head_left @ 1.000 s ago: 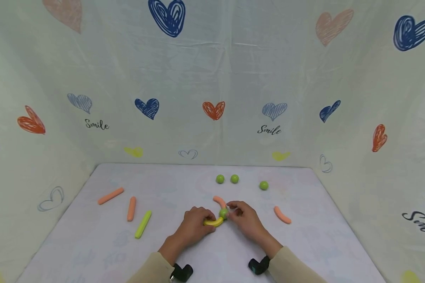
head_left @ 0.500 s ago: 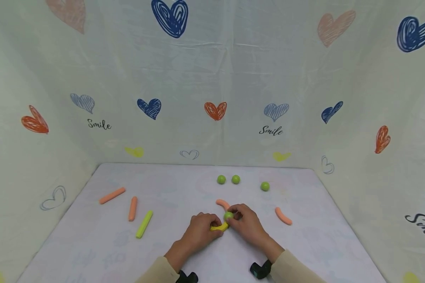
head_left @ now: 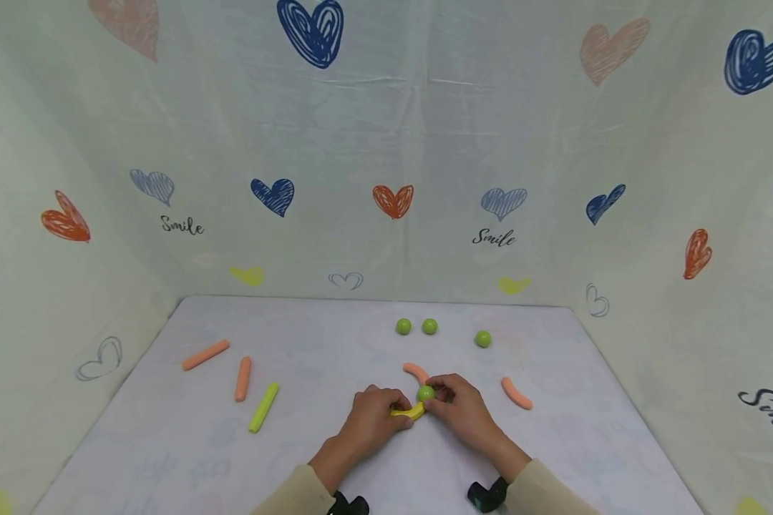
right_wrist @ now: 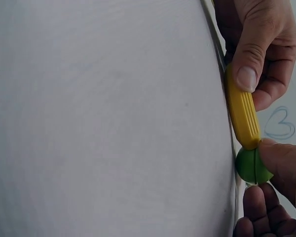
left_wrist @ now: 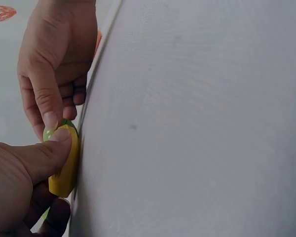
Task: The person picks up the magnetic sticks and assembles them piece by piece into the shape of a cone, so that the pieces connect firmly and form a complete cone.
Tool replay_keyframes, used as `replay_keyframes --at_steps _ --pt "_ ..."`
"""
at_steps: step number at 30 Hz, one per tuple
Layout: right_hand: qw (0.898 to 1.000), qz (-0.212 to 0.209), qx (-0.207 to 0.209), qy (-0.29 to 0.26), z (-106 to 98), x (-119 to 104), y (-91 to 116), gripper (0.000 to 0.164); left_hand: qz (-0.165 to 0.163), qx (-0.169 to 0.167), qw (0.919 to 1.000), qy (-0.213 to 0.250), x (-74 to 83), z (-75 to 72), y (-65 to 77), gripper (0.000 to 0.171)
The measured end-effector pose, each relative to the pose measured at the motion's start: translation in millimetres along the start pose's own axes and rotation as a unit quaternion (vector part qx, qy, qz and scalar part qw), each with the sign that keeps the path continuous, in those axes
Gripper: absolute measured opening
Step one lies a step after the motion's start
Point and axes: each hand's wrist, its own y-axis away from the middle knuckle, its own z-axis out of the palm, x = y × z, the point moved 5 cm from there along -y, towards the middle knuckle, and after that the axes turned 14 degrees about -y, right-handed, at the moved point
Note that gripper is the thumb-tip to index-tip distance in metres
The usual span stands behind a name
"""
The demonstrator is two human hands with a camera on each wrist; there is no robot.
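In the head view my left hand [head_left: 375, 416] pinches a curved yellow piece [head_left: 412, 412] between thumb and fingers. Its grooved side faces the right wrist view, where the same yellow piece [right_wrist: 243, 111] meets a green ball [right_wrist: 254, 165]. My right hand [head_left: 469, 413] holds that green ball [head_left: 426, 393] by thumb and fingertips. Behind the ball a curved orange piece [head_left: 415, 371] reaches away to the left; its near end is partly hidden by the right fingers. From the left wrist, the thumb lies along the yellow piece [left_wrist: 65, 165], with little of the ball visible.
Several loose pieces lie on the white table [head_left: 167, 429]. Two straight orange sticks [head_left: 205, 355] and a yellow-green stick [head_left: 263, 408] are at left. Green balls [head_left: 430, 327] stand at the back. A curved orange piece [head_left: 517, 393] lies at right.
Both hands have shifted a little to the right along with the yellow piece, ball and curved orange piece. The right fingers, looser around the ball a second ago, now grip it.
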Motion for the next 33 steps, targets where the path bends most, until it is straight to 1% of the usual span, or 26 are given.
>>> replay_keyframes --at_steps 4,8,12,15,18,23,26,30,33 --pt "1.000 -0.003 -0.005 -0.001 -4 3 0 0.030 -0.004 -0.001 1.0000 0.006 2.8 1.0 -0.9 0.017" --pt "1.000 -0.005 -0.007 -0.016 -5 6 -1 0.031 -0.006 -0.002 1.0000 0.005 5.2 0.0 -1.0 0.018" --pt "1.000 -0.003 -0.008 -0.026 -5 7 -2 0.030 -0.007 -0.007 0.9999 0.007 4.2 -1.1 -1.2 0.019" --pt "0.999 -0.001 -0.010 -0.031 -5 7 -3 0.029 -0.008 -0.014 0.9996 0.022 0.0 -2.2 -1.1 0.020" --pt "0.999 0.002 -0.012 -0.032 -5 8 -2 0.029 -0.009 -0.019 0.9986 0.049 -5.4 -3.1 -2.1 0.021" --pt "1.000 0.001 -0.012 -0.026 -6 10 -2 0.029 -0.021 -0.010 0.9950 0.097 -12.0 -0.5 -6.9 0.022" --pt "1.000 0.001 -0.012 -0.025 -7 12 -3 0.029 -0.021 -0.003 0.9927 0.118 -14.5 -0.7 -8.9 0.023" --pt "0.999 0.002 -0.016 -0.029 -6 13 -3 0.030 -0.023 0.011 0.9920 0.123 -18.7 -5.7 -14.5 0.022" --pt "0.999 0.000 -0.020 -0.036 -5 14 -4 0.031 -0.045 0.023 0.9914 0.120 -25.3 -15.4 -24.9 0.021"
